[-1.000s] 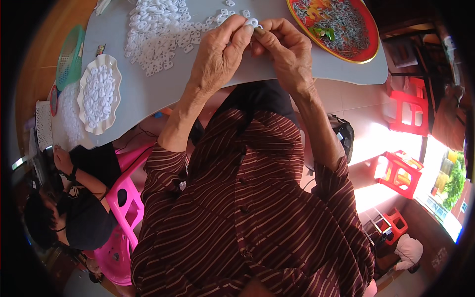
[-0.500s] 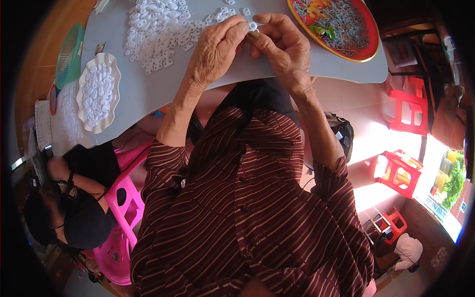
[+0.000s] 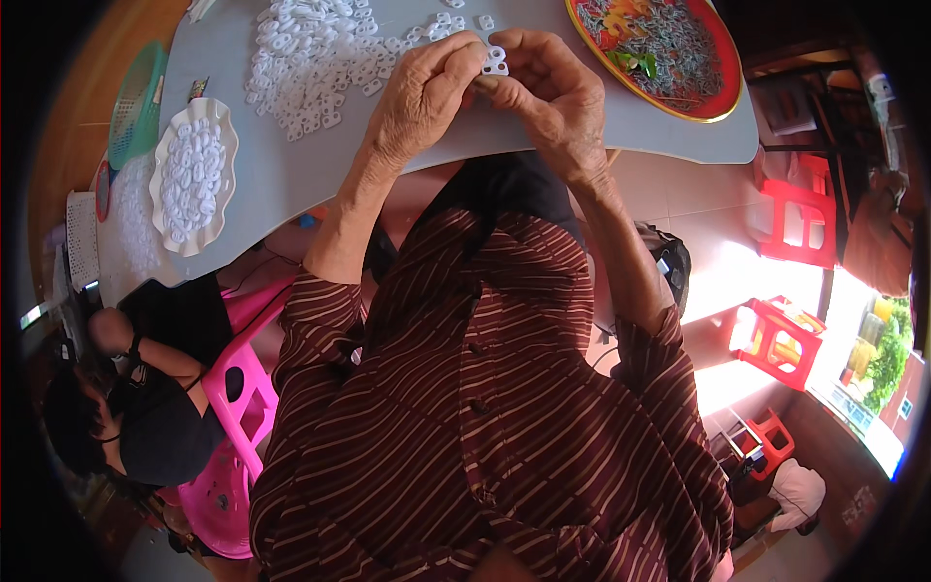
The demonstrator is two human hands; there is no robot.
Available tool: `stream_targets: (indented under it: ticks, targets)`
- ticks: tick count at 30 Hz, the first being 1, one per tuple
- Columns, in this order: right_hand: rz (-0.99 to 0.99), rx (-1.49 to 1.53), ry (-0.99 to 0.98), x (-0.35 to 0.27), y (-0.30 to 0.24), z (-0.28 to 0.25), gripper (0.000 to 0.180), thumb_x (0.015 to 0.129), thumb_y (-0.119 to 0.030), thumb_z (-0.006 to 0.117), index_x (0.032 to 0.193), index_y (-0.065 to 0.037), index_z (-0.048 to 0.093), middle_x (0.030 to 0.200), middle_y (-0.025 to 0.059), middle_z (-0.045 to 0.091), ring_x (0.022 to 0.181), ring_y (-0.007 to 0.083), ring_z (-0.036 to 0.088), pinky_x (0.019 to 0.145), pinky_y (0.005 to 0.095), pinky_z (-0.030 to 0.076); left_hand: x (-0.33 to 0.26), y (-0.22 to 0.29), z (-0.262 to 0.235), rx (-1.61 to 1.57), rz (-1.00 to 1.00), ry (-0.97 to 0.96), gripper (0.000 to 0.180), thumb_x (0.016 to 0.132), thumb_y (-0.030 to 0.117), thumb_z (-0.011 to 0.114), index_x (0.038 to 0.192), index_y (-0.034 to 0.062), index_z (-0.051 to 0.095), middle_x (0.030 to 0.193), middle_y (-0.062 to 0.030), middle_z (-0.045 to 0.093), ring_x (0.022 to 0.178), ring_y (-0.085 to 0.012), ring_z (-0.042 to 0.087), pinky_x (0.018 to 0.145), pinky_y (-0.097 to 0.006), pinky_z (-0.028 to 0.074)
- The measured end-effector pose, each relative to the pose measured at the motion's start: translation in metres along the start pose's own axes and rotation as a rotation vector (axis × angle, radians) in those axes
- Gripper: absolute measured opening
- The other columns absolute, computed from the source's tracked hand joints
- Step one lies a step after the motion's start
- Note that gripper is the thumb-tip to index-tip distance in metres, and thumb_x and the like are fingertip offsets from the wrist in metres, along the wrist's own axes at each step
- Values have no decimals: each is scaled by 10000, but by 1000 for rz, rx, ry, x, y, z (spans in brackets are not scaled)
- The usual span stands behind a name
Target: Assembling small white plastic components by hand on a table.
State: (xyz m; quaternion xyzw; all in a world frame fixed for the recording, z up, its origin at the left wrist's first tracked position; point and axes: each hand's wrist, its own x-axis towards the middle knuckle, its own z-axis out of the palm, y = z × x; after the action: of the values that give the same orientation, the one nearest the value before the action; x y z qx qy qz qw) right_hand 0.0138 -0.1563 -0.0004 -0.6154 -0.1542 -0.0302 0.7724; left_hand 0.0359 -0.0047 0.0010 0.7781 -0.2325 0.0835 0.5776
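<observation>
My left hand (image 3: 427, 97) and my right hand (image 3: 553, 92) meet over the table's front edge, fingers closed in a pinch. Between their fingertips is a small white plastic piece (image 3: 495, 63) with round holes. Both hands touch it, though the fingers hide part of it. Beyond my left hand lies a wide heap of similar small white plastic parts (image 3: 301, 73) on the grey table (image 3: 291, 179). To the right of my right hand is a round red tray (image 3: 713, 105) with a gold rim, bearing many small grey metal-looking pieces (image 3: 679, 58) and a green leafy bit (image 3: 635, 64).
A scalloped white dish (image 3: 231, 179) of white oval parts stands at the left, near a green mesh basket (image 3: 131, 116). A person in black (image 3: 170, 427) sits at the left on a pink chair (image 3: 247, 398). Red stools (image 3: 787, 344) stand on the floor at right.
My right fingers have shifted slightly, and more of the white plastic piece shows between the fingertips. The person at the left has moved their head a little.
</observation>
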Motion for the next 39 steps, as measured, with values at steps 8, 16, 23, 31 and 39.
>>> stream_targets:
  ticks: [8,16,23,31,39]
  targets:
    - [35,1,26,0,4,-7,268,824,-27,635,1064,28,531,831,55,610,726,89,571,645,213,482,-1,7,0,46,12,1,212,924,214,471,875,17,533,598,-66,444,539,-118,387,515,-273,373]
    - [72,7,-3,-1,1,-7,256,828,-15,619,1061,43,529,838,57,615,725,84,566,647,206,477,-2,2,0,35,43,-24,238,932,245,468,868,24,527,571,-50,436,514,-127,391,494,-283,360]
    - [44,-14,-19,-1,0,-3,256,825,-16,627,1054,47,532,819,56,619,727,88,577,669,210,483,-3,-1,-2,1,5,-27,238,926,244,472,881,19,535,582,-56,440,541,-124,408,517,-282,368]
    - [-81,-164,-25,-3,7,-2,272,805,-49,666,1030,13,527,798,74,654,732,87,618,644,208,495,-1,6,-5,-18,-77,-73,258,915,250,469,891,2,537,606,-67,465,566,-131,431,550,-285,390]
    - [-111,-314,-54,-3,8,-8,235,800,-70,673,962,9,523,776,76,661,654,68,598,568,203,471,-2,8,-7,-21,-93,-144,251,914,242,468,883,1,532,598,-69,441,564,-129,414,549,-288,377]
